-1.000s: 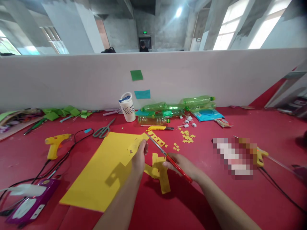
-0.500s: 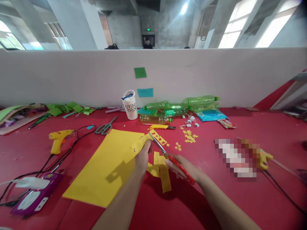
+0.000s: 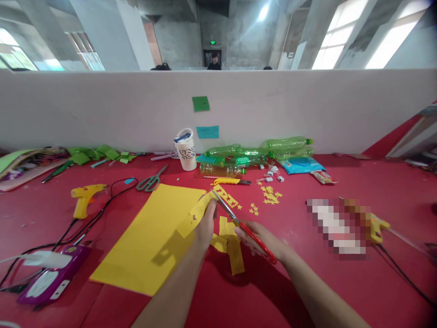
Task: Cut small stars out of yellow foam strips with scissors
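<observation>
My left hand is closed on a strip of yellow paper that has small marks or cut-outs along it. My right hand is wrapped round the red handles of a pair of scissors. The blades point up and left, with their tips at the strip's right end, close to my left fingertips. A yellow strip with star-shaped holes lies just beyond the blades. Small yellow stars lie in a loose group to its right. Yellow paper scraps rest between my wrists.
Yellow sheets lie on the red table at left, beside grey scissors and a yellow glue gun with cables. A cup, green bottles and a yellow cutter knife stand or lie behind. Another glue gun is right.
The yellow strip in my left hand has swung and turned slightly, so its free end hangs lower and more of it shows. The scissors have barely moved.
</observation>
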{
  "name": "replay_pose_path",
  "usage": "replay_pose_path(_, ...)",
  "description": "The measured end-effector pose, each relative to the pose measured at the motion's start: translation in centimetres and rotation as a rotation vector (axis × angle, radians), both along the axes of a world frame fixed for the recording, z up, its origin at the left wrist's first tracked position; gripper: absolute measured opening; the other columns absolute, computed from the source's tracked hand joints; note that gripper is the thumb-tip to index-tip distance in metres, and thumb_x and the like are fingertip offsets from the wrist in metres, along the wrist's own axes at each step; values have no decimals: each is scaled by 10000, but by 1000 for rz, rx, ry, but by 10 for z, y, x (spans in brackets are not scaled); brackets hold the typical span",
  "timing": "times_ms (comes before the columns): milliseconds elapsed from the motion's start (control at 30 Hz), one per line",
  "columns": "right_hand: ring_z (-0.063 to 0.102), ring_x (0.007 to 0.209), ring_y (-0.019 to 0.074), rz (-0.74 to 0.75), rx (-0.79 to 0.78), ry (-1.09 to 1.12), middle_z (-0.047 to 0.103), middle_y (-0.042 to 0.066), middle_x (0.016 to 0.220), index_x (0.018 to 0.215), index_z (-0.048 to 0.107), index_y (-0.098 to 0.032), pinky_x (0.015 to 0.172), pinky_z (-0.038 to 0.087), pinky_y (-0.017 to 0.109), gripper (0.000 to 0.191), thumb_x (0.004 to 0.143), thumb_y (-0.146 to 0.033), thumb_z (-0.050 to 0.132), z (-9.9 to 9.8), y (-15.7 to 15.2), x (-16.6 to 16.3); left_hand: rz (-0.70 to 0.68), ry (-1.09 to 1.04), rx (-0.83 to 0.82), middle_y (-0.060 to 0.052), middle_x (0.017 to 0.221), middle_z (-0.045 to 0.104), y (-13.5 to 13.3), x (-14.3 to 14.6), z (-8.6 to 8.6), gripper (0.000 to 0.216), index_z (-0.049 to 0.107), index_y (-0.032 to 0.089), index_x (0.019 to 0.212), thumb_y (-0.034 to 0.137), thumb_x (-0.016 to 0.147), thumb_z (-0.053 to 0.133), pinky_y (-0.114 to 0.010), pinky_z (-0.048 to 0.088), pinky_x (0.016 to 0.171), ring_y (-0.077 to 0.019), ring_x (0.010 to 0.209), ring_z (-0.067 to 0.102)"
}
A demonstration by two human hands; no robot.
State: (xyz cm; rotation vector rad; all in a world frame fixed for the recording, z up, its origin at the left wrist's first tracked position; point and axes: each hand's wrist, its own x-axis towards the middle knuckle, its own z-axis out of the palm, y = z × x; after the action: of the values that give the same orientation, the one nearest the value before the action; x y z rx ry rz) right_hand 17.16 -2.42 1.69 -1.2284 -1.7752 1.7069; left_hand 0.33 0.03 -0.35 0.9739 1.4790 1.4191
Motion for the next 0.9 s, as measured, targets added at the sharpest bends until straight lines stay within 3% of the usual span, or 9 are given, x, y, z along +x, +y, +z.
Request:
replay_pose_path(300, 318, 370, 45, -12, -70, 22, 320, -77, 528, 761, 410, -193, 361, 302, 169, 344, 787, -534, 448, 1, -1, -4, 52, 14, -48, 9, 500, 508, -2, 0, 2, 400, 492, 188, 473, 511, 710, 497, -240, 343, 534, -124, 506, 448)
replay_pose_path(900, 294, 360, 51, -12, -81, 14, 305, -83, 505, 713, 352, -208, 349, 261, 177, 383, 780, -580, 418, 4, -3, -9, 36, -82, 1, 29, 473, 438, 2, 2, -6, 395, 430, 189, 458, 474, 726, 488, -235, 322, 513, -101, 474, 389)
